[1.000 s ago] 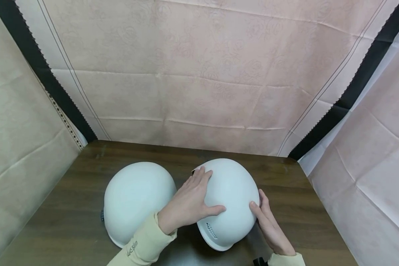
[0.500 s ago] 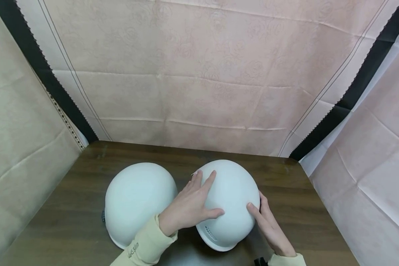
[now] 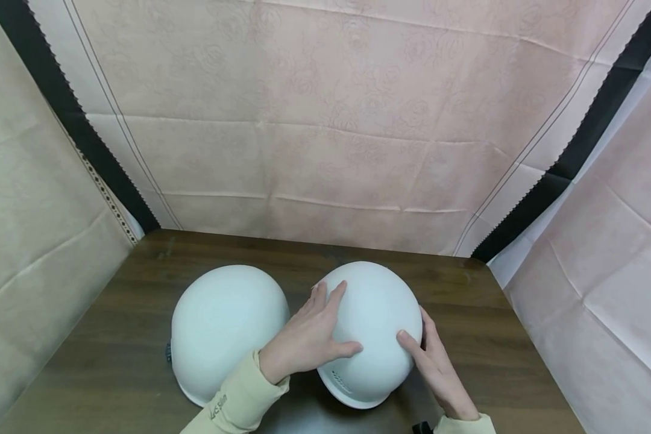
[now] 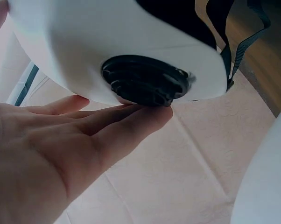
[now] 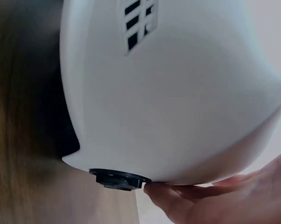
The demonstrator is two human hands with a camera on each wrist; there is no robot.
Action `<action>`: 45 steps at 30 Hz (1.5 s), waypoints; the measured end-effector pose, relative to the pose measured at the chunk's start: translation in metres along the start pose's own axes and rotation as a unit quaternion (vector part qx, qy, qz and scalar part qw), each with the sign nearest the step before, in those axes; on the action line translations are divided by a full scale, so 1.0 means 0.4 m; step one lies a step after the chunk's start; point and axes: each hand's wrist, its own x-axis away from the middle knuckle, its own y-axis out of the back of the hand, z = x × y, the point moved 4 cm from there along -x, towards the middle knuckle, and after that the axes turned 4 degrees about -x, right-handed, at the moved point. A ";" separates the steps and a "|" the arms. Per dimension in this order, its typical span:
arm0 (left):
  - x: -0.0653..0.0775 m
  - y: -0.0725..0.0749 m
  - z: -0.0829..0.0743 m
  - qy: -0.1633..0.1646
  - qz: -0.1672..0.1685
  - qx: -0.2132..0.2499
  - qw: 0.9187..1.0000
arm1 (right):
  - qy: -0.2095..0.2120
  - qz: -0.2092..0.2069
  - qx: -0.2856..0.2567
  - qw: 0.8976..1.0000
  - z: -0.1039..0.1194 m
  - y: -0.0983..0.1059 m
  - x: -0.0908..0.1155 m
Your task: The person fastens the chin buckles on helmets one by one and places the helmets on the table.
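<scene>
Both hands hold a white helmet [image 3: 372, 328] between them, its dome up and slightly tilted. My left hand [image 3: 307, 339] lies on its left side, fingers straight and spread, thumb on the shell. In the left wrist view, the left fingertips [image 4: 154, 115] touch beside a black round knob [image 4: 143, 79], with black straps [image 4: 245, 44] beyond. On the right side rests my right hand [image 3: 439, 364], thumb on the shell and extended fingers along its side. The right wrist view shows another black knob [image 5: 117, 179] near a right fingertip, and slotted vents [image 5: 139, 23].
A second white helmet [image 3: 225, 331] stands dome up on the brown wooden table [image 3: 103, 349], left of the held one and close to my left forearm. Pale fabric walls [image 3: 325, 150] with black edging [image 3: 553, 181] enclose the table at the back and sides.
The held helmet has turned and shifted slightly left, and its front vents show less. My right hand has moved a little left with it; the second helmet has stayed put.
</scene>
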 end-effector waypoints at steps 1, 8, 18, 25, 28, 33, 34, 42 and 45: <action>-0.001 -0.001 0.002 0.001 -0.001 0.001 1.000 | -0.003 -0.002 0.006 1.000 0.000 0.000 -0.001; -0.002 -0.015 0.016 0.006 0.009 0.014 1.000 | -0.016 -0.013 0.037 0.999 0.001 -0.003 0.001; -0.002 -0.041 0.044 0.009 0.016 0.048 0.999 | -0.005 -0.037 0.080 0.996 -0.001 -0.012 0.004; -0.004 -0.061 0.062 0.027 0.028 0.075 0.996 | -0.014 -0.046 0.094 0.994 -0.001 -0.015 0.003; -0.006 -0.064 0.066 0.030 0.029 0.077 0.996 | -0.015 -0.049 0.099 0.994 -0.001 -0.016 0.002; -0.007 -0.069 0.070 0.036 0.033 0.081 0.995 | -0.022 -0.051 0.109 0.992 0.001 -0.017 0.003; -0.007 -0.069 0.070 0.038 0.034 0.083 0.995 | -0.024 -0.051 0.110 0.992 0.000 -0.017 0.004; -0.009 -0.080 0.077 0.049 0.029 0.101 0.993 | -0.030 -0.051 0.100 0.993 -0.003 -0.017 0.002; -0.009 -0.086 0.081 0.056 0.029 0.109 0.992 | -0.032 -0.052 0.099 0.993 -0.005 -0.021 0.002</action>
